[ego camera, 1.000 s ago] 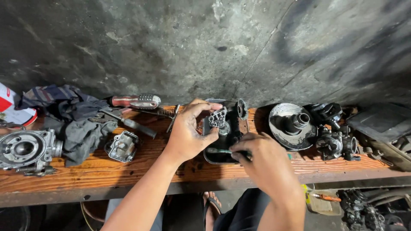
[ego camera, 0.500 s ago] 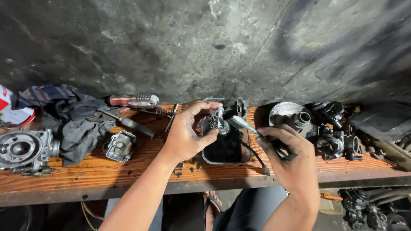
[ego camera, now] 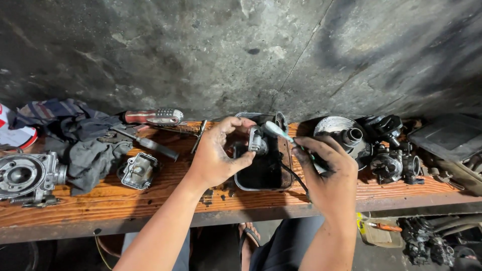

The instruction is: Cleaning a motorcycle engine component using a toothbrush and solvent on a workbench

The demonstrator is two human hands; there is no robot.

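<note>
My left hand [ego camera: 218,155] grips a small grey metal engine part [ego camera: 256,140] and holds it over a dark rectangular tray [ego camera: 261,173] of black liquid on the wooden bench [ego camera: 150,198]. My right hand [ego camera: 326,173] holds a toothbrush [ego camera: 277,131] with a pale head and greenish handle. The brush head touches the top of the metal part. Both hands are smeared with dark grease.
A grey metal cover [ego camera: 138,170] lies left of the tray beside dark rags [ego camera: 85,140]. A red-handled screwdriver [ego camera: 153,117] and other tools lie at the back. An engine cylinder [ego camera: 25,178] sits far left. Several carburettor parts [ego camera: 381,150] crowd the right. A concrete wall rises behind.
My right hand has come up from the front of the tray with the toothbrush and brought its head to the part. My left hand keeps the part over the tray.
</note>
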